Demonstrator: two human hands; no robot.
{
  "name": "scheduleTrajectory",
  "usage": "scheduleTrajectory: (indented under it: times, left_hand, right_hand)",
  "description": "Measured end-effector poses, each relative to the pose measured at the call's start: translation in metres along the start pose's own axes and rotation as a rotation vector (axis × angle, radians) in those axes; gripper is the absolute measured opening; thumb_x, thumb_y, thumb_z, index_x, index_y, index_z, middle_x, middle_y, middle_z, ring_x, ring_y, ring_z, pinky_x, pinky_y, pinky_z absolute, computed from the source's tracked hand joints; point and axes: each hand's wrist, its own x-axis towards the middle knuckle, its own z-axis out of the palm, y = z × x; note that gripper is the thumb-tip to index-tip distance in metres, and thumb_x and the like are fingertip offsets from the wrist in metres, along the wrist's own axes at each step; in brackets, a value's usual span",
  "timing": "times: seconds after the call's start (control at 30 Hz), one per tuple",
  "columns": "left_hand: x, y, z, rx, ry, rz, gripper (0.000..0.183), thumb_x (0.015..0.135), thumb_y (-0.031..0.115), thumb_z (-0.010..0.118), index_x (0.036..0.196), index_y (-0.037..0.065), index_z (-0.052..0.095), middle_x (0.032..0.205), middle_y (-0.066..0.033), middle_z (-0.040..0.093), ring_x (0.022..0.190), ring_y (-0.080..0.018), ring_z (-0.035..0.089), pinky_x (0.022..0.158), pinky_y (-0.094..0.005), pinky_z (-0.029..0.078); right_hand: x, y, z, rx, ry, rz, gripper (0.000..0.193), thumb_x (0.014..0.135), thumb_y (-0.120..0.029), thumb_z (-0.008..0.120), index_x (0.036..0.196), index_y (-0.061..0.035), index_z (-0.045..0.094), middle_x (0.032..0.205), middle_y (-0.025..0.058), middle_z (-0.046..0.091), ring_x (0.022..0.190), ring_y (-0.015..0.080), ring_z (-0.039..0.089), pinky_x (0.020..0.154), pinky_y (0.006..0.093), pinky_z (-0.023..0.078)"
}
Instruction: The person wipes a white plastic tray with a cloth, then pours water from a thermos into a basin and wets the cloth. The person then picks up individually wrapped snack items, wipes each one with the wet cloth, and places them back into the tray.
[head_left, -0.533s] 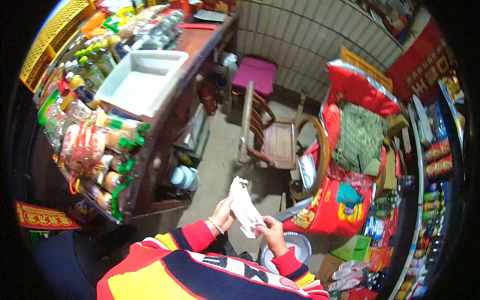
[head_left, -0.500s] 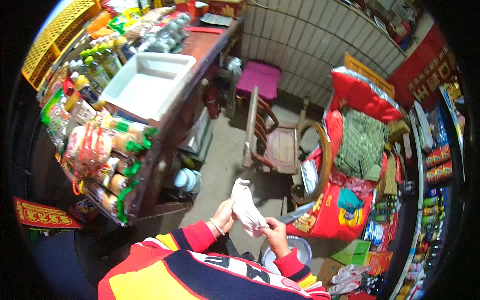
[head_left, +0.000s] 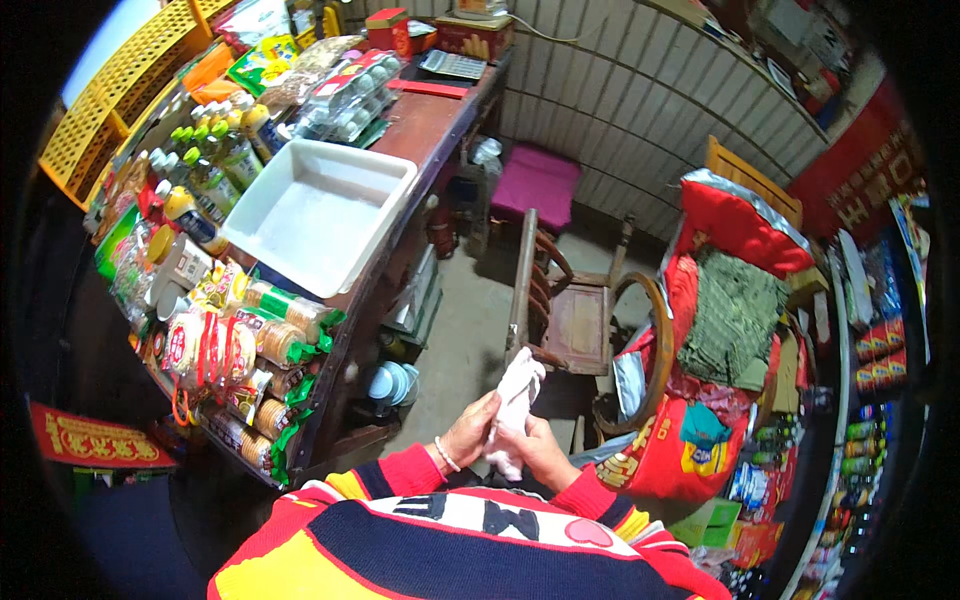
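Note:
A pale pinkish-white cloth [head_left: 516, 393], narrow and crumpled like a sock, is held in front of my body. My left hand [head_left: 467, 433], with a white bracelet at the wrist, grips its left side. On the other side, my right hand [head_left: 541, 452] closes round it, thumb lying over the fabric. The cloth's upper end sticks out above my fingers and a bunched part hangs below them. Some fingertips are hidden behind it. Beyond the cloth stands a worn wooden chair [head_left: 577, 322].
On the left, a dark wooden counter [head_left: 425, 130] bears a white plastic tub [head_left: 390, 190], bottles, egg cartons and packaged biscuits. A pink-covered stool [head_left: 537, 185] stands by the tiled wall. To the right, a red bag [head_left: 668, 452] and folded green clothing [head_left: 735, 318] lie near stocked shelves.
The cloth has become more bunched and upright. My right hand has come in close to my left, where before it stretched out the lower end. The view has shifted slightly.

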Motion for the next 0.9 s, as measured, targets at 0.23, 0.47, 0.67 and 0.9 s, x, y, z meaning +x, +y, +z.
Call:
scheduleTrajectory:
  times: [0.23, 0.47, 0.67, 0.9]
  left_hand:
    - [0.045, 0.049, 0.035, -0.188, 0.157, 0.104, 0.047, 0.103, 0.036, 0.047, 0.138, 0.006, 0.047, 0.127, -0.0090, 0.059, 0.111, -0.0202, 0.060, 0.098, -0.0359, 0.049]
    - [0.023, 0.100, 0.040, 0.565, 0.451, 0.455, 0.061, 0.095, 0.019, 0.064, 0.147, -0.001, 0.037, 0.126, -0.0040, 0.055, 0.113, -0.0115, 0.052, 0.097, -0.0292, 0.044]
    - [-0.025, 0.160, 0.053, 1.016, 0.498, 0.561, 0.068, 0.081, 0.017, 0.076, 0.141, 0.001, 0.048, 0.147, -0.0177, 0.040, 0.138, -0.0302, 0.037, 0.112, -0.0398, 0.032]
    - [-0.060, 0.206, 0.041, 0.338, 0.495, 0.707, 0.076, 0.088, 0.018, 0.074, 0.147, -0.004, 0.032, 0.143, -0.0156, 0.047, 0.133, -0.0203, 0.044, 0.107, -0.0333, 0.040]
  right_hand:
    - [0.085, -0.046, -0.030, -0.170, -0.273, -0.027, 0.031, 0.101, -0.030, 0.054, 0.104, -0.0004, 0.064, 0.084, -0.0030, 0.059, 0.074, 0.0060, 0.053, 0.062, 0.0248, 0.045]
    - [0.140, -0.121, -0.038, -0.562, -0.701, -0.224, 0.042, 0.084, 0.009, 0.048, 0.124, -0.0009, 0.059, 0.106, 0.0005, 0.065, 0.102, 0.0114, 0.057, 0.092, 0.0277, 0.047]
    - [0.167, -0.175, 0.023, -0.205, -0.898, 0.160, 0.040, 0.089, -0.008, 0.068, 0.127, 0.0000, 0.056, 0.112, 0.0033, 0.064, 0.104, 0.0118, 0.059, 0.091, 0.0301, 0.049]
    - [0.175, -0.235, 0.095, -0.001, -0.954, -0.007, 0.070, 0.078, -0.028, 0.081, 0.133, 0.0019, 0.049, 0.117, 0.0073, 0.063, 0.105, 0.0164, 0.061, 0.094, 0.0340, 0.048]
